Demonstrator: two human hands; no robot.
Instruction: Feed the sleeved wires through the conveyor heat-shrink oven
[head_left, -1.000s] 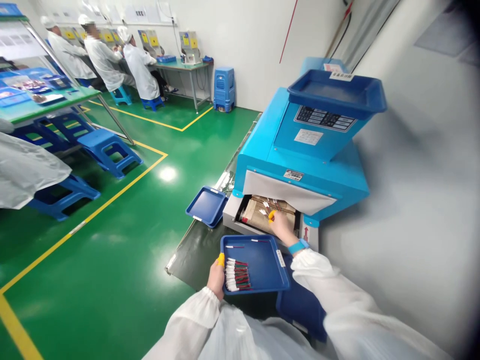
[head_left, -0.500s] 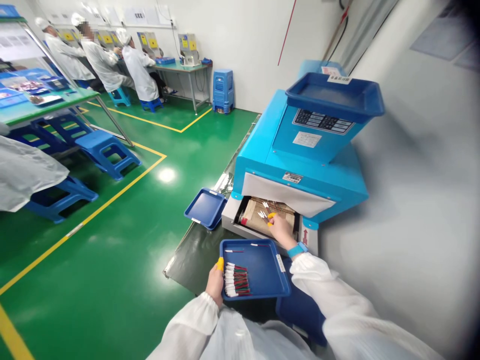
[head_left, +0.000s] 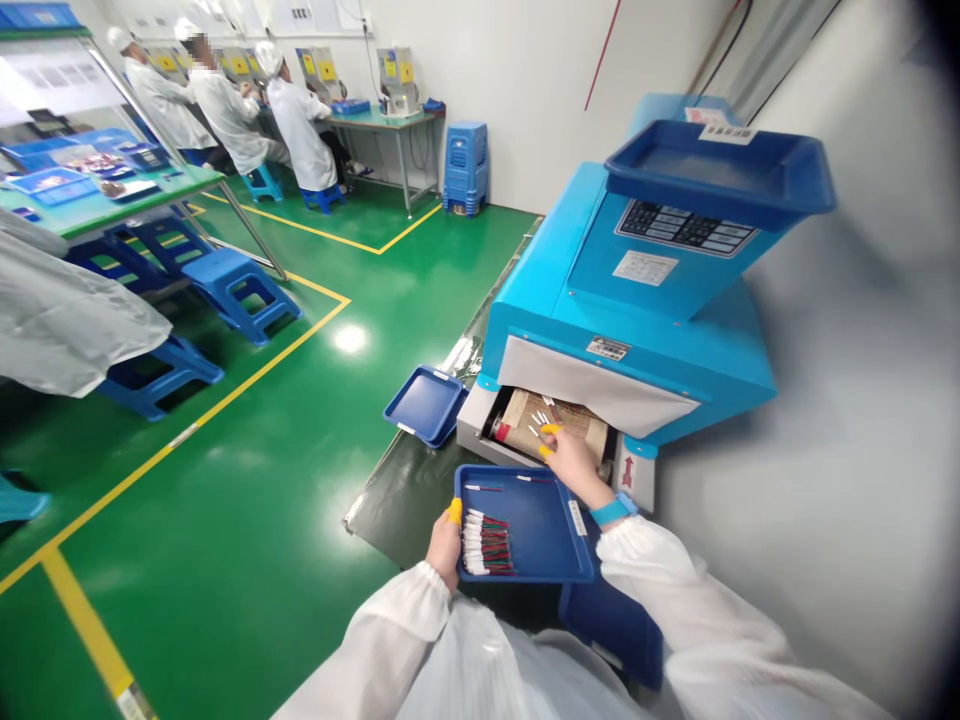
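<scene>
My left hand, thumb capped in yellow, grips the near left edge of a dark blue tray. A row of red and green wires with white ends lies in the tray by that hand, and two loose wires lie near its far edge. My right hand, with yellow finger cots, reaches into the outlet of a blue conveyor machine and pinches at small white-tipped wires on the brown belt. What the fingers hold is too small to name.
Another blue tray sits left of the outlet, one more on top of the machine. Blue stools and a green table stand left. Three people in white coats sit at a far bench. A grey wall runs on the right.
The view has shifted slightly. My right hand has drawn back a little toward the outlet's front edge. My left hand keeps its grip on the tray.
</scene>
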